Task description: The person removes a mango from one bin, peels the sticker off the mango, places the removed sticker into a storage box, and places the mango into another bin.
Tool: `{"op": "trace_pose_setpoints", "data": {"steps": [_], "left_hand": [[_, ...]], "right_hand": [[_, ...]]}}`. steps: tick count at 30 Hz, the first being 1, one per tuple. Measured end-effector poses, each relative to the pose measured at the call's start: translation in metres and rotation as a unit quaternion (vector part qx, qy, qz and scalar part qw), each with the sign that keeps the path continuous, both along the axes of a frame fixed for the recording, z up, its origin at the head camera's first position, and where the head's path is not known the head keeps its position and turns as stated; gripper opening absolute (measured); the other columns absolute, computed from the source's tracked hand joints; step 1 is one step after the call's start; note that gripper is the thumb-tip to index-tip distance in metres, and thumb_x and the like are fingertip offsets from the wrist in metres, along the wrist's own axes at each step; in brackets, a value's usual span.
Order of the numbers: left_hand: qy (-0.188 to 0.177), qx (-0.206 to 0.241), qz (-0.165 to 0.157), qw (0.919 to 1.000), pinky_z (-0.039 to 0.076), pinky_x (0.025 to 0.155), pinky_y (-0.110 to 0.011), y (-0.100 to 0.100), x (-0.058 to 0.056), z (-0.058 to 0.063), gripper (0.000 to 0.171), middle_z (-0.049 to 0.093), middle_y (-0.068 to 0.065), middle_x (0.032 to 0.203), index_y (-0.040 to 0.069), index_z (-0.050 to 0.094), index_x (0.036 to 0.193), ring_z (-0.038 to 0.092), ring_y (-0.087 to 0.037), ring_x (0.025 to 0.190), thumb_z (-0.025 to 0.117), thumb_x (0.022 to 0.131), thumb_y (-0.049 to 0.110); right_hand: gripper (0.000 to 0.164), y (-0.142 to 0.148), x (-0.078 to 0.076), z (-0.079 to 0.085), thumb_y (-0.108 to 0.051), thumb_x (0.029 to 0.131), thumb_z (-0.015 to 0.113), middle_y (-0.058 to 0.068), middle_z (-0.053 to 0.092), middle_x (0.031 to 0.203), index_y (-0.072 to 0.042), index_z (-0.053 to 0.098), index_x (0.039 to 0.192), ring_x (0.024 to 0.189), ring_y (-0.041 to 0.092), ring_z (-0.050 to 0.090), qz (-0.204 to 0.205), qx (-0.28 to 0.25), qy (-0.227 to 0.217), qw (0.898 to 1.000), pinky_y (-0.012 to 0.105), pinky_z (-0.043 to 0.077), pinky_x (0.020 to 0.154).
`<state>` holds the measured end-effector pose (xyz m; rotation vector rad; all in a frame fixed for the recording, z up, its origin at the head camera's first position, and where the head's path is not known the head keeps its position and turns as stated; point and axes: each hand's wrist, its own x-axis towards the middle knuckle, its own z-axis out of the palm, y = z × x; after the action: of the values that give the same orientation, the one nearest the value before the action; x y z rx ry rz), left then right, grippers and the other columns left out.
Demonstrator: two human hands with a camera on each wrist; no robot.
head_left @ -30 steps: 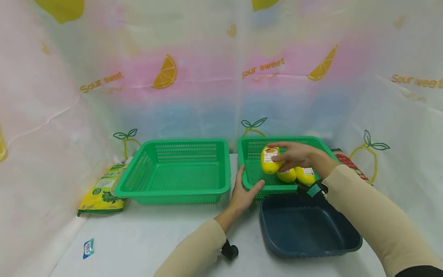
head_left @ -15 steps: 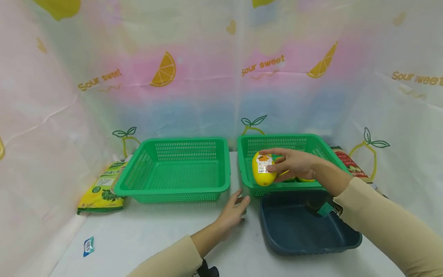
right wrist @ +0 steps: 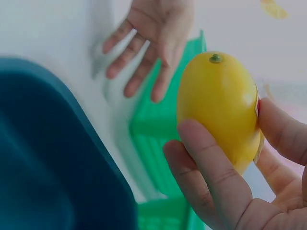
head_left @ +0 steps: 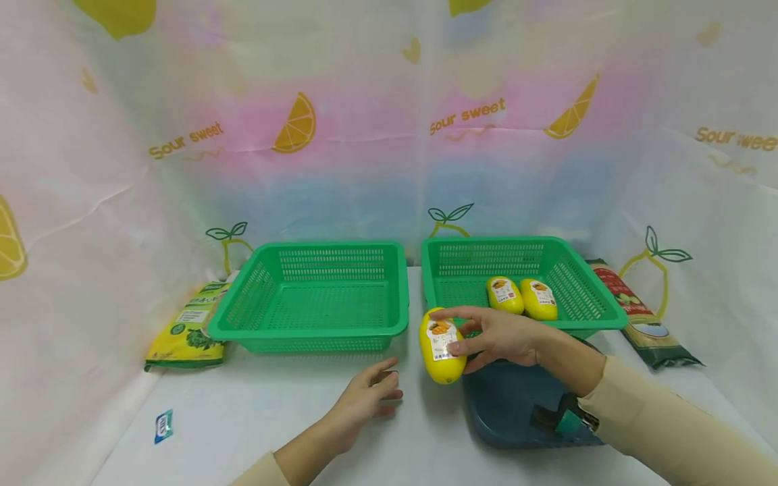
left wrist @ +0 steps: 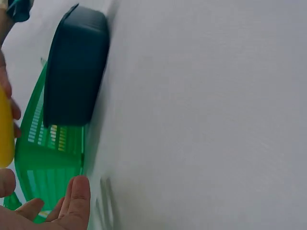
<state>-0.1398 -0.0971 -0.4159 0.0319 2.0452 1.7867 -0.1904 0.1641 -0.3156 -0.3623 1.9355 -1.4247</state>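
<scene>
A yellow mango with a white label is pinched between the thumb and fingers of my right hand, in front of the right green basket's near left corner. The right wrist view shows the mango stem end up, with fingers on both sides of it. My left hand is over the table to the left of the mango, fingers spread and holding nothing. Two more labelled mangoes lie side by side in the right green basket.
A second green basket stands on the left. A dark blue basin sits under my right forearm. A yellow bag lies at the left, a red and green bag at the right, and a small blue packet at front left.
My right hand has carried the mango out of the right basket, towards me and left. My left hand has let go of that basket's rim and drawn back to the left.
</scene>
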Motion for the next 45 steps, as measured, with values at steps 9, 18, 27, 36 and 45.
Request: {"op": "trace_pose_setpoints", "data": {"steps": [9,18,27,36,45], "left_hand": [[0.000,-0.015,0.002,0.9999,0.055,0.092,-0.044,-0.027,0.007,0.001,0.065,0.044,-0.027,0.146,0.006,0.034,0.152,0.063,-0.028,0.116,0.056,0.099,0.038],[-0.001,-0.012,0.001,0.9999,0.056,0.091,-0.042,-0.028,0.011,0.002,0.065,0.043,-0.027,0.146,0.005,0.034,0.152,0.062,-0.023,0.111,0.060,0.098,0.032],[-0.006,-0.036,0.007,0.9993,0.056,0.090,-0.041,-0.027,0.010,-0.001,0.072,0.036,-0.032,0.149,0.005,0.032,0.153,0.061,-0.029,0.114,0.067,0.094,0.028],[0.003,-0.062,-0.010,0.9980,0.054,0.080,-0.034,-0.019,0.008,-0.004,0.085,0.034,-0.030,0.151,0.006,0.031,0.153,0.056,-0.021,0.101,0.077,0.086,0.030],[0.035,-0.048,-0.018,0.9981,0.048,0.068,-0.028,-0.012,0.004,-0.008,0.081,0.033,-0.031,0.149,0.006,0.032,0.153,0.051,-0.018,0.088,0.076,0.086,0.018]], "right_hand": [[0.065,-0.030,0.011,-0.027,-0.016,0.091,0.072,0.024,0.041,0.138,-0.018,0.043,0.148,0.111,0.026,0.057,0.011,0.015,-0.016,1.000,0.049,0.056,0.092],[0.059,-0.053,0.016,-0.049,-0.007,0.090,0.070,0.022,0.045,0.132,-0.020,0.050,0.144,0.099,0.025,0.061,-0.021,0.036,-0.017,0.999,0.047,0.058,0.086],[0.056,-0.068,0.017,-0.067,-0.007,0.089,0.070,0.018,0.052,0.120,-0.022,0.053,0.140,0.093,0.024,0.062,-0.027,0.062,-0.010,0.998,0.040,0.059,0.077],[0.055,-0.075,0.016,-0.072,-0.007,0.088,0.072,0.018,0.050,0.126,-0.024,0.057,0.138,0.092,0.023,0.060,-0.028,0.087,0.009,0.996,0.038,0.059,0.073],[0.052,-0.074,0.014,-0.074,-0.010,0.091,0.069,0.016,0.054,0.118,-0.024,0.056,0.139,0.088,0.022,0.061,-0.028,0.075,0.002,0.997,0.038,0.059,0.070]]}}
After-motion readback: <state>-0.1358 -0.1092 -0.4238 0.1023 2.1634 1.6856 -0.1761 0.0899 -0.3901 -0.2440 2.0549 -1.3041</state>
